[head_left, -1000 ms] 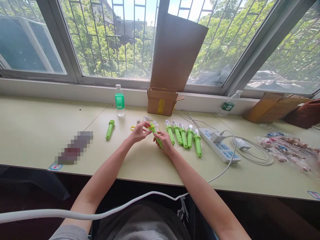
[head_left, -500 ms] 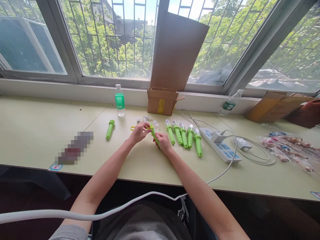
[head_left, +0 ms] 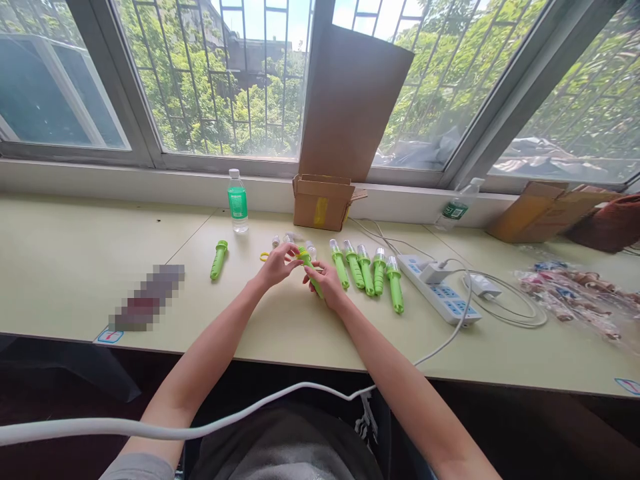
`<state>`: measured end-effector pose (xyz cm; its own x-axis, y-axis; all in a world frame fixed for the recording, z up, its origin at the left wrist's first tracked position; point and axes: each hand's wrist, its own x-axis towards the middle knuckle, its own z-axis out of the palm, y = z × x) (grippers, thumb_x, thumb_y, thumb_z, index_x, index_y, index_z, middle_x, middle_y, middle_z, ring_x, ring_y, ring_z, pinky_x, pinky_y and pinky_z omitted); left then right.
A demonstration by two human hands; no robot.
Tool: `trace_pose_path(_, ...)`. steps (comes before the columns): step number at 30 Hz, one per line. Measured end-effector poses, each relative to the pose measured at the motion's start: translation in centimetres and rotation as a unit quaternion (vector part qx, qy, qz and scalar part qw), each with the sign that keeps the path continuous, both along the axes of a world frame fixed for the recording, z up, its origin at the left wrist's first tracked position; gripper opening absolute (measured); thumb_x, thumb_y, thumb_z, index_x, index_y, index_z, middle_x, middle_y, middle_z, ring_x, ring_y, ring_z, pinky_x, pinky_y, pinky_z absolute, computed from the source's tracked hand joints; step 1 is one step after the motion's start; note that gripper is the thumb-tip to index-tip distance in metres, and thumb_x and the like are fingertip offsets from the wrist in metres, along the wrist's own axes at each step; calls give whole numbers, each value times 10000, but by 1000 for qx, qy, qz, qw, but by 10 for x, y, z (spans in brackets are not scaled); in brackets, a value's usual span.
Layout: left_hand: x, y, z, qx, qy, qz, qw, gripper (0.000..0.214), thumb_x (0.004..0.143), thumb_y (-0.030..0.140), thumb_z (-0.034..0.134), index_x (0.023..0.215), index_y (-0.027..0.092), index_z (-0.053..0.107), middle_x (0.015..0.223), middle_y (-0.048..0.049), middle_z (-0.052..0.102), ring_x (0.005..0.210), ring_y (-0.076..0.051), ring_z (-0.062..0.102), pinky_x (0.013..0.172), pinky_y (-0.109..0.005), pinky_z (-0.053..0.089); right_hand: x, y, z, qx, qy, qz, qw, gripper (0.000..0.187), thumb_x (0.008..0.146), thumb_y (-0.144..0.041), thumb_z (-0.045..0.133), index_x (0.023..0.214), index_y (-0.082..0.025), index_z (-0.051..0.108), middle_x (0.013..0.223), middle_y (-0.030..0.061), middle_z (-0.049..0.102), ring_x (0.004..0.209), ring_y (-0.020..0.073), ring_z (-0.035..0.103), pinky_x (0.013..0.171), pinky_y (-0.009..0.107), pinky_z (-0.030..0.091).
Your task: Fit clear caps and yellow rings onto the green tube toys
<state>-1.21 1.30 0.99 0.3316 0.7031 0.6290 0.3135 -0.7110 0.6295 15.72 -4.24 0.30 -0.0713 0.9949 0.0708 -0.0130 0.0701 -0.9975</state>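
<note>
A green flashlight-shaped handle [head_left: 304, 256] is held at a slant above the table, its ringed top end toward the window. My right hand [head_left: 327, 285] is closed around its lower part. At the top end, the fingertips of my left hand [head_left: 278, 265] pinch the rim. Just behind the hands lie small clear caps [head_left: 311, 249], partly hidden, and a yellow ring [head_left: 265, 257]. To the right stretches a row of several green handles with clear tops [head_left: 366, 273]. One green handle without a clear top [head_left: 219, 260] lies to the left.
A water bottle [head_left: 238, 203] and a small cardboard box [head_left: 320, 210] stand near the window. On the right are a power strip [head_left: 443, 293] with cables and bagged items [head_left: 575, 293]. A white cable [head_left: 240, 421] crosses in front of my body.
My right-hand fingers have shifted slightly on the green handle, and its top end is tilted a little differently. The view has drifted slightly; everything on the table stays put.
</note>
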Motion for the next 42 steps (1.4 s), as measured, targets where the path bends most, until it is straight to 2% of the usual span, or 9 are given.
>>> trace_pose_path(4, 0, 1, -2, 8, 13, 5, 1000, 175, 825, 303, 648, 935, 189, 574, 970, -46, 609, 810, -140, 606, 683, -307, 574, 0, -1, 4, -9, -15, 18, 1000, 451, 704, -601, 644, 799, -162, 619, 629, 23, 614, 461, 106, 505, 364, 206, 315)
trace_pose_path(9, -2, 4, -4, 1, 17, 15, 1000, 213, 807, 360, 667, 846, 176, 567, 893, -39, 609, 781, -154, 613, 685, -342, 574, 1, 1, 1, -4, -37, 27, 999, 453, 736, -617, 609, 702, -166, 592, 559, -2, 540, 430, 90, 466, 357, 205, 304)
trace_pose_path(13, -1, 2, -1, -3, 3, 9, 1000, 258, 798, 409, 672, 837, 174, 572, 895, -42, 617, 812, -165, 621, 684, -345, 578, 1, 3, -3, 8, -34, 10, 999, 415, 680, -550, 704, 825, -177, 596, 592, -24, 565, 403, 78, 439, 349, 204, 300)
trace_pose_path(17, 0, -1, 2, -9, -8, -12, 1000, 217, 825, 374, 647, 906, 183, 582, 941, -44, 612, 840, -152, 623, 689, -322, 581, 1, 3, -2, -6, -17, 12, 1000, 492, 630, -511, 759, 943, -182, 570, 641, -11, 626, 411, 83, 455, 353, 200, 305)
trace_pose_path(21, -2, -4, 4, -12, 8, -27, 1000, 246, 817, 356, 657, 985, 200, 570, 1000, -54, 612, 911, -165, 617, 728, -324, 581, 1, 0, 1, -4, 2, 23, 1000, 465, 686, -556, 697, 930, -177, 582, 716, 25, 657, 437, 87, 477, 360, 202, 307)
trace_pose_path(26, -4, -4, 6, -15, 28, -36, 999, 258, 808, 336, 663, 1014, 208, 574, 1036, -56, 623, 900, -159, 612, 769, -342, 577, 2, -2, 6, -14, -5, 44, 999, 425, 709, -581, 650, 781, -164, 618, 682, 23, 616, 488, 96, 511, 383, 206, 329)
trace_pose_path(35, 0, 2, 0, 5, 14, 5, 1000, 200, 808, 360, 665, 847, 184, 579, 859, -27, 636, 784, -154, 624, 725, -351, 573, 3, 1, 2, -21, -8, 32, 999, 439, 706, -561, 655, 870, -157, 609, 625, 13, 622, 408, 89, 461, 350, 212, 297)
trace_pose_path(39, -1, 0, 2, 15, 9, -4, 1000, 212, 808, 368, 666, 878, 186, 581, 915, -37, 630, 829, -159, 623, 725, -343, 571, 4, 1, 1, -19, 1, 20, 1000, 467, 648, -520, 738, 899, -181, 539, 675, 23, 666, 398, 86, 459, 347, 198, 291)
trace_pose_path(42, -1, -2, 4, 18, 15, -13, 1000, 209, 812, 341, 664, 943, 196, 589, 989, -50, 625, 853, -154, 616, 733, -329, 569, 4, 1, 2, -24, 20, 32, 999, 454, 692, -552, 696, 895, -174, 547, 706, 42, 675, 412, 92, 481, 357, 200, 313)
